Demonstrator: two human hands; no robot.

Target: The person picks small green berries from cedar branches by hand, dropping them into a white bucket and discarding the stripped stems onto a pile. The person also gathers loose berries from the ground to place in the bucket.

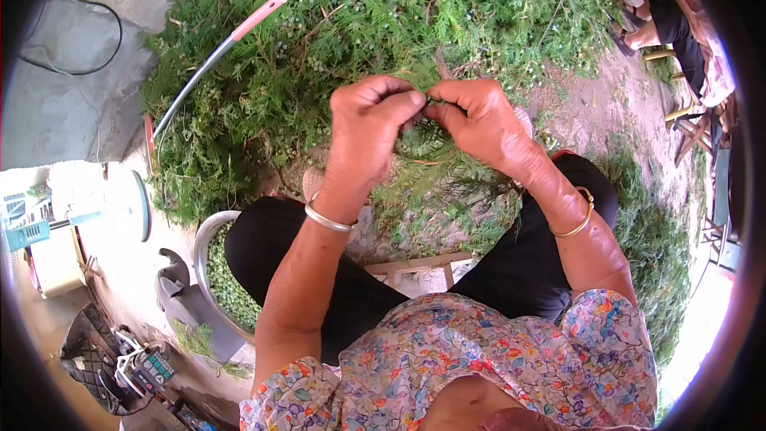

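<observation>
My left hand (369,124) and my right hand (485,124) meet fingertip to fingertip above my lap, thumbs and forefingers pinched together. Between them is a small evergreen sprig (429,101), mostly covered by the fingers. Just beyond the hands lies a large heap of cut evergreen branches (383,24), dotted with small pale-green cones. Left of my knee, a metal basin (201,251) holds many small green cones (231,283).
A pink-handled tool with a long curved metal shaft (209,62) rests on the heap's left side. Grey sheeting (72,112) lies at far left. A black quilted bag (94,363) stands lower left. Another person's leg (645,34) shows upper right, near a wooden stool (692,140).
</observation>
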